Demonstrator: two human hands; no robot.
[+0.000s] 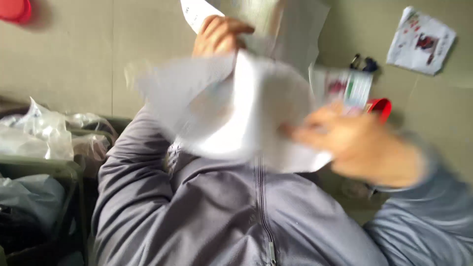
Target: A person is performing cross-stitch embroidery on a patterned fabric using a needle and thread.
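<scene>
White paper sheets (236, 108) are being held at centre: gripped at twelve o'clock by the left hand (217, 37), touched at three o'clock by the blurred right hand (359, 145), its grip unclear. Sorting is seemingly midway.

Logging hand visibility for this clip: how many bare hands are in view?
2: the left hand at the top grips the white paper; the right hand, blurred, touches the paper's right edge.
</scene>
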